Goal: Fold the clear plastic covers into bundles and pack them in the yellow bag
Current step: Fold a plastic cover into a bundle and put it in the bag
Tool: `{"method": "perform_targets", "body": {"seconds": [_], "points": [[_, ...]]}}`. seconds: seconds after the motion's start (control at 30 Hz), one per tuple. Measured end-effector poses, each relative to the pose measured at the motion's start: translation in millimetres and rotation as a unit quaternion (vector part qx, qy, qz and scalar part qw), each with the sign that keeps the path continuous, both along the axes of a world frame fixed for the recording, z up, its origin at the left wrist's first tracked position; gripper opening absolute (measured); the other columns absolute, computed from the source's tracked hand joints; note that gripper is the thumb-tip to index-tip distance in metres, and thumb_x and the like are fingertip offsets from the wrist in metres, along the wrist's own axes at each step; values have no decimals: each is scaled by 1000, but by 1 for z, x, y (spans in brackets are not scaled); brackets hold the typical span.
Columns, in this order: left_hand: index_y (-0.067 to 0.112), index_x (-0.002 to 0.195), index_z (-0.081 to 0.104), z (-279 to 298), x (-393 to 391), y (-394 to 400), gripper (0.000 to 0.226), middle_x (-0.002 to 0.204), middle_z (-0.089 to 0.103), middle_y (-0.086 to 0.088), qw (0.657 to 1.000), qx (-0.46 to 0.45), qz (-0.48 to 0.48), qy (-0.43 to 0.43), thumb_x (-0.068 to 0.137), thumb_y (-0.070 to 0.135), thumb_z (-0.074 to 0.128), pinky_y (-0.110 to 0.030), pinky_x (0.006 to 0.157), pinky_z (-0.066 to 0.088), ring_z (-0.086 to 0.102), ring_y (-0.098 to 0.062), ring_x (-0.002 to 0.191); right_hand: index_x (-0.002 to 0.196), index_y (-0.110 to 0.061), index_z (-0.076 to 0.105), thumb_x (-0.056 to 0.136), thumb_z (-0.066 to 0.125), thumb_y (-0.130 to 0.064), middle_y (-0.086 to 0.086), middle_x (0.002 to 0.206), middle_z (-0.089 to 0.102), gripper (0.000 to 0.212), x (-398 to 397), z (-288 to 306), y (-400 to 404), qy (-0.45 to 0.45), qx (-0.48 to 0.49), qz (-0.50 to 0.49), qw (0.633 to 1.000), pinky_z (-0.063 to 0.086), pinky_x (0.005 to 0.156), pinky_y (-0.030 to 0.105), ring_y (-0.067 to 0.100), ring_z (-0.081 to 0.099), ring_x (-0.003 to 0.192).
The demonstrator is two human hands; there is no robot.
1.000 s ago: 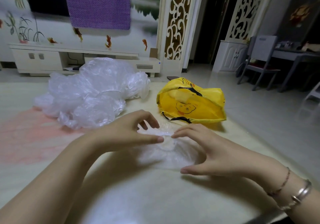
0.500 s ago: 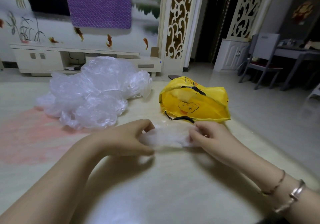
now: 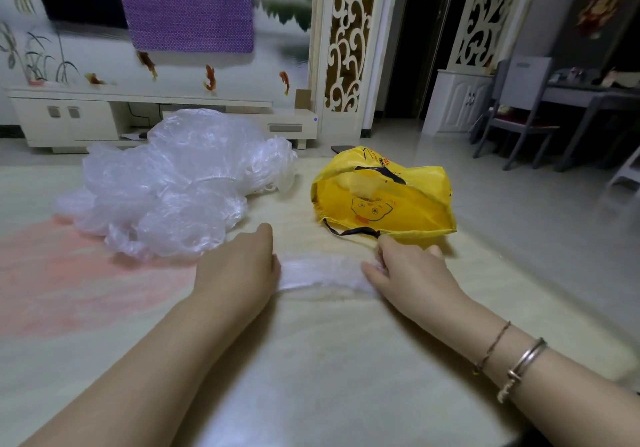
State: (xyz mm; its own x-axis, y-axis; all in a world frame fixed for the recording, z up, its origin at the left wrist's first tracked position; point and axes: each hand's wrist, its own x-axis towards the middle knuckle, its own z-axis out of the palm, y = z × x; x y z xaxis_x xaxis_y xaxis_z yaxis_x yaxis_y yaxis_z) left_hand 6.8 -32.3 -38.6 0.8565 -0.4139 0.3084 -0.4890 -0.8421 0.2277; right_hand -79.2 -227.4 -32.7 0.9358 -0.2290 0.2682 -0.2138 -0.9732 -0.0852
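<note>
my left hand (image 3: 239,270) and right hand (image 3: 412,273) each pinch an end of the clear crinkled plastic cover (image 3: 322,275), stretched crosswise on the table, the floppy yellow bag (image 3: 384,201) lying just beyond my right hand.

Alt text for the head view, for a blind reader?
Two hands, left hand and right hand, hold a clear plastic cover stretched between them on a table. Behind lie a pile of covers and a yellow bag.

Painted mural wall (image 3: 104,48), low white TV cabinet (image 3: 69,117), purple cloth (image 3: 187,3), carved screens (image 3: 349,38), grey chair (image 3: 512,114)
</note>
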Motion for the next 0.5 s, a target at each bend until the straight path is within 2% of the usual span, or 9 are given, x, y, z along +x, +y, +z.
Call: {"method": "perform_targets", "body": {"seconds": [0.07, 0.13, 0.23, 0.3, 0.33, 0.4, 0.43, 0.5], "points": [[17, 94, 33, 0, 1, 1, 9, 84, 48, 0, 999, 39, 11, -24, 96, 22, 40, -32, 64, 37, 52, -27, 80, 100, -19, 39, 99, 37, -46, -2, 88, 62, 27, 0, 0, 0, -8, -11, 4, 1000, 36, 84, 39, 27, 58, 91], [17, 91, 30, 1, 1, 3, 12, 80, 42, 1, 998, 57, 28, -26, 96, 19, 40, -31, 62, 32, 46, -27, 76, 103, -19, 41, 98, 39, -48, -2, 90, 61, 29, -1, 0, -2, -9, -11, 12, 1000, 37, 84, 39, 25, 55, 92], [17, 97, 40, 2, 2, 5, 3, 95, 48, -1, 998, 30, 22, -42, 96, 20, 40, -34, 67, 39, 48, -25, 86, 90, -21, 47, 94, 49, -43, -4, 92, 52, 22, 0, -1, -4, -1, 50, 45, 998, 35, 78, 34, 19, 44, 93], [18, 98, 50, 2, 5, 5, 12, 98, 52, 0, 998, -50, 2, -47, 97, 24, 40, -37, 73, 45, 52, -24, 92, 80, -20, 51, 90, 58, -32, -4, 88, 52, 17, 2, 1, -4, -1, 166, 75, 983, 37, 70, 31, 14, 46, 84], [19, 97, 54, 4, 6, 3, 15, 96, 54, 2, 993, -116, -20, -25, 98, 27, 42, -37, 74, 45, 53, -21, 92, 77, -18, 52, 88, 61, -26, -2, 82, 54, 17, 3, 4, -4, -7, 242, 86, 966, 40, 66, 30, 13, 48, 76], [23, 97, 59, 11, 2, -2, 20, 96, 59, 11, 962, -254, -74, 69, 96, 39, 47, -27, 74, 43, 56, -11, 91, 77, -14, 53, 89, 64, -17, 1, 70, 51, 17, 3, 14, -7, -9, 394, 96, 914, 40, 56, 29, 13, 45, 63], [24, 99, 60, 16, -2, -4, 26, 99, 60, 15, 942, -297, -93, 122, 94, 47, 48, -21, 74, 42, 56, -5, 92, 79, -13, 53, 89, 65, -15, 3, 67, 46, 16, 1, 19, -9, 2, 464, 103, 880, 38, 52, 26, 13, 41, 60], [25, 104, 61, 24, -9, -6, 46, 105, 63, 15, 915, -325, -116, 210, 85, 63, 42, -14, 78, 40, 57, -1, 97, 82, -15, 55, 87, 67, -16, 7, 70, 43, 13, -4, 31, -12, 34, 582, 129, 802, 39, 50, 22, 12, 42, 58]]}}
